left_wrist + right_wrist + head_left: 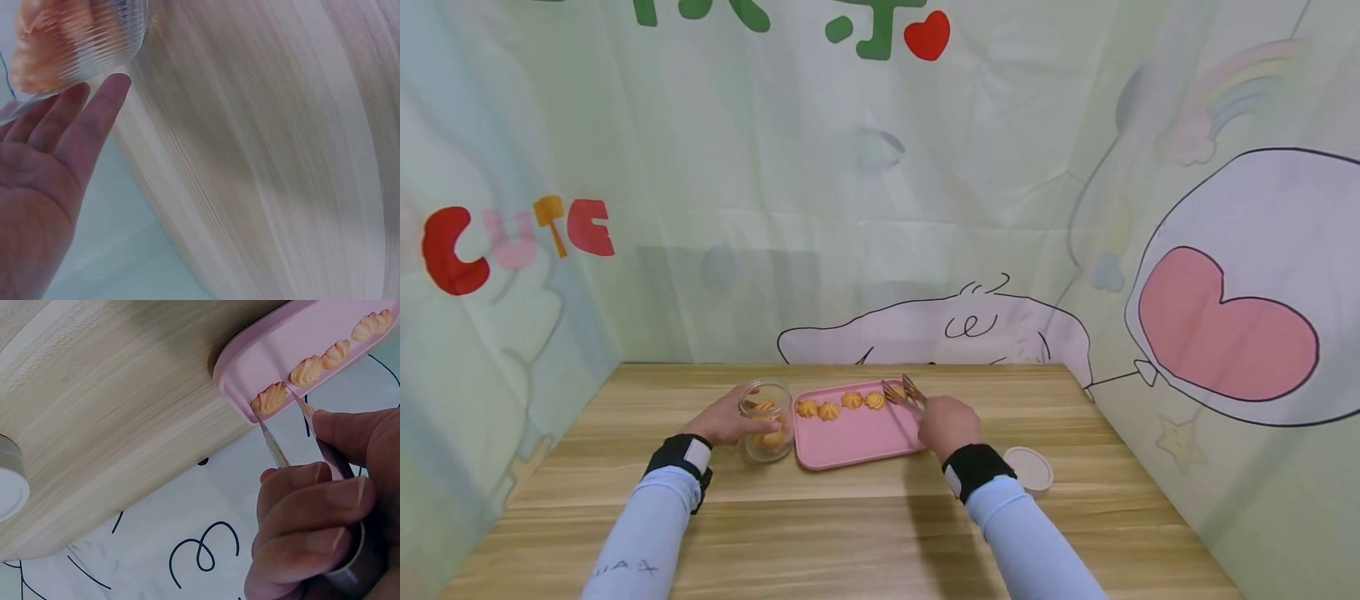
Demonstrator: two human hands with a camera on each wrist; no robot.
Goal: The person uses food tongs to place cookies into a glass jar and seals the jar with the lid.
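My left hand (728, 419) grips a clear glass jar (767, 446) standing left of the tray, its thumb across the near side; orange-yellow cookies lie inside. In the left wrist view the fingers of that hand (56, 156) rest against the ribbed jar (106, 47). Metal tongs (904, 400) are held in my right hand (950, 425) over the far right of the pink tray (857, 437). In the right wrist view, where this hand (319, 506) shows closer, the tong tips stand on either side of the end cookie (270, 399). Whether they touch it, I cannot tell.
Several piped cookies (852, 400) line the tray's far side. A round whitish lid (1032, 468) lies on the wooden table (820, 542) near my right wrist. Behind the table hangs a printed cloth (737, 167), with more cloth at both sides.
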